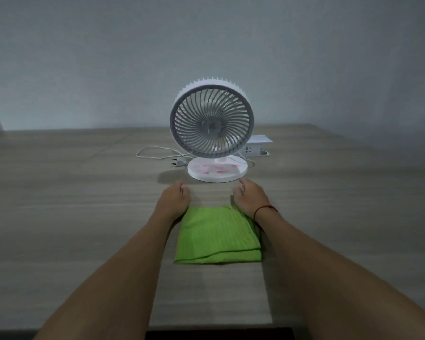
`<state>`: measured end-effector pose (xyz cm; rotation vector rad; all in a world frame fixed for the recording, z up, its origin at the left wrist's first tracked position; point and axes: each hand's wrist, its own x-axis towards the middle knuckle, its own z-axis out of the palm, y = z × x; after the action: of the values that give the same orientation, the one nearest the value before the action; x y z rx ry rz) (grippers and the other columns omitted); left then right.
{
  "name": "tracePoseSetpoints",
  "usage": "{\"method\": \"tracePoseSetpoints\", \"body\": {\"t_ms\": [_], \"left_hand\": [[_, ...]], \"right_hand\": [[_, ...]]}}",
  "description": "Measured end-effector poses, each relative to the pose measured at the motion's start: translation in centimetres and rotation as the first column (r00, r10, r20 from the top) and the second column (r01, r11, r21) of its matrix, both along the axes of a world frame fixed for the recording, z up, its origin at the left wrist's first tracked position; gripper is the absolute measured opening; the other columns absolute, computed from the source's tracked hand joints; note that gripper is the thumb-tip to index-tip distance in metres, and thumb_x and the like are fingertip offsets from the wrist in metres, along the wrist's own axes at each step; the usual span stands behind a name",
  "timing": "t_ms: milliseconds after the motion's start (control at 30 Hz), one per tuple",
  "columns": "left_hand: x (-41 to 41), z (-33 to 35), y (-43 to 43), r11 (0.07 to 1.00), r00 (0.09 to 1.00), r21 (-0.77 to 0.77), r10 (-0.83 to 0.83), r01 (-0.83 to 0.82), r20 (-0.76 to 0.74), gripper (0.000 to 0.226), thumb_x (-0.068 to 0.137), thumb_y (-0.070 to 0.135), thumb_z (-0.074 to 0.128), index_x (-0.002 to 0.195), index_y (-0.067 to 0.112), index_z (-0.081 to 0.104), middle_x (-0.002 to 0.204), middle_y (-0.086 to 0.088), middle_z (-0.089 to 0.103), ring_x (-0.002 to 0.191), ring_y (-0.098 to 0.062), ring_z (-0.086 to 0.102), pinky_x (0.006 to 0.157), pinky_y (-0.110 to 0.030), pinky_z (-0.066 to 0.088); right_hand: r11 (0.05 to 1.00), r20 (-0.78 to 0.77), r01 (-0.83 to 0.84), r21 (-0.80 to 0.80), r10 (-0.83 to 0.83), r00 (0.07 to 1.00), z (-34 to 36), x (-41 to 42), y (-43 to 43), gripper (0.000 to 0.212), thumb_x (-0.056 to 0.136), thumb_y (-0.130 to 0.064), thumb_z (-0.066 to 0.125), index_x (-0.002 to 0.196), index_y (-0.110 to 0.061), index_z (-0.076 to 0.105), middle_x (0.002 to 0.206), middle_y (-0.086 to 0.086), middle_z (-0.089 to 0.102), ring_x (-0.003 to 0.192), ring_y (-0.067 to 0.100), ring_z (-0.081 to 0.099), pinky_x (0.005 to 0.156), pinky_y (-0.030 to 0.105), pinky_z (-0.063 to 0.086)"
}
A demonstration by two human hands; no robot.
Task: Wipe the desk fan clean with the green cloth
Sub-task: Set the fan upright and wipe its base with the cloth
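Observation:
A white desk fan (211, 123) stands upright on the wooden table, its round base (217, 171) marked with pink smears. A folded green cloth (217, 235) lies flat on the table in front of the fan. My left hand (173, 200) rests at the cloth's far left corner, fingers loosely curled and holding nothing. My right hand (249, 197) rests at the far right corner, fingers apart, its wrist over the cloth's edge. Both hands sit just short of the fan's base without touching it.
The fan's white cable and unplugged plug (177, 162) lie left of the base. A white power strip (257, 146) sits behind the fan to the right. A plain wall runs close behind the table (71, 192). The table's near edge is at the bottom.

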<state>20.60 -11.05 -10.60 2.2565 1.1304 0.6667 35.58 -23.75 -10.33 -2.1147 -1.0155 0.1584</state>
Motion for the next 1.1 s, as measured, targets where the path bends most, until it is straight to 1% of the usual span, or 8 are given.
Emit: {"method": "tracePoseSetpoints", "body": {"t_ms": [133,233,333,500,567,700,933,1100], "left_hand": [[2.7,-0.3,2.5,0.999,0.997,0.032,-0.011,0.013,-0.075,0.041,0.099,0.017,0.031,0.132,-0.003,0.045,0.139,-0.026,0.048,0.128,-0.035,0.046,0.105,-0.039,0.036],[4.1,-0.3,4.5,0.999,0.998,0.035,-0.023,0.025,-0.065,0.039,0.099,0.020,0.029,0.129,0.001,0.046,0.136,-0.025,0.050,0.125,-0.038,0.048,0.105,-0.043,0.038],[5.2,0.1,6.1,0.998,0.998,0.018,-0.057,0.058,-0.036,0.044,0.100,0.025,0.029,0.139,0.006,0.039,0.141,-0.025,0.048,0.129,-0.038,0.046,0.108,-0.043,0.036],[7.0,0.8,7.9,0.997,0.995,-0.045,-0.064,0.060,-0.082,0.059,0.101,0.035,0.026,0.153,0.009,0.014,0.160,-0.014,0.020,0.146,-0.029,0.024,0.116,-0.037,0.020],[7.5,0.9,8.5,0.998,0.991,-0.043,-0.055,0.050,-0.125,0.062,0.100,0.042,0.025,0.154,0.014,0.010,0.162,-0.009,0.016,0.148,-0.027,0.021,0.116,-0.037,0.019],[7.9,1.0,8.9,0.997,0.986,-0.039,-0.070,0.065,-0.152,0.064,0.098,0.048,0.027,0.153,0.020,0.010,0.162,-0.009,0.016,0.148,-0.026,0.021,0.116,-0.037,0.019],[7.1,1.3,8.2,0.996,0.975,-0.028,-0.091,0.087,-0.201,0.055,0.096,0.047,0.027,0.145,0.024,0.031,0.155,-0.011,0.034,0.139,-0.029,0.036,0.107,-0.040,0.030],[5.3,1.5,5.8,0.994,0.979,-0.079,-0.091,0.078,-0.181,0.059,0.098,0.048,0.030,0.150,0.024,0.023,0.159,-0.007,0.026,0.144,-0.026,0.029,0.113,-0.037,0.024]], "right_hand": [[0.996,0.005,0.083,0.038,-0.084,0.996,-0.1,2.2,3.4,0.034,0.094,-0.028,0.037,0.111,-0.004,0.054,0.119,0.020,0.061,0.109,0.035,0.058,0.093,0.041,0.046],[0.988,-0.031,0.142,0.067,-0.140,0.990,0.0,3.6,5.3,0.046,0.097,-0.039,0.035,0.125,-0.006,0.050,0.129,0.018,0.058,0.119,0.035,0.054,0.100,0.042,0.041],[0.980,-0.071,0.186,0.071,-0.182,0.981,0.0,5.0,7.0,0.054,0.096,-0.044,0.032,0.136,-0.010,0.043,0.134,0.017,0.056,0.124,0.036,0.051,0.104,0.043,0.038],[0.966,-0.069,0.257,-0.007,-0.257,0.964,0.1,7.1,9.4,0.053,0.097,-0.038,0.026,0.137,-0.008,0.043,0.138,0.020,0.052,0.128,0.037,0.047,0.109,0.043,0.032],[0.960,-0.051,0.279,-0.024,-0.280,0.959,0.1,7.9,10.2,0.051,0.097,-0.035,0.026,0.135,-0.008,0.047,0.139,0.019,0.052,0.128,0.036,0.047,0.108,0.042,0.032],[0.959,-0.010,0.279,-0.056,-0.280,0.960,-0.1,8.8,11.1,0.051,0.096,-0.033,0.027,0.137,-0.011,0.046,0.139,0.016,0.053,0.128,0.034,0.048,0.109,0.042,0.033],[0.975,0.000,0.209,-0.073,-0.209,0.978,-0.2,8.6,9.8,0.049,0.096,-0.031,0.031,0.139,-0.011,0.041,0.141,0.018,0.050,0.129,0.035,0.047,0.108,0.041,0.035],[0.983,-0.019,0.156,-0.096,-0.158,0.987,-0.3,7.7,7.6,0.048,0.097,-0.031,0.031,0.138,-0.007,0.039,0.140,0.022,0.049,0.128,0.037,0.047,0.105,0.040,0.038]]}}
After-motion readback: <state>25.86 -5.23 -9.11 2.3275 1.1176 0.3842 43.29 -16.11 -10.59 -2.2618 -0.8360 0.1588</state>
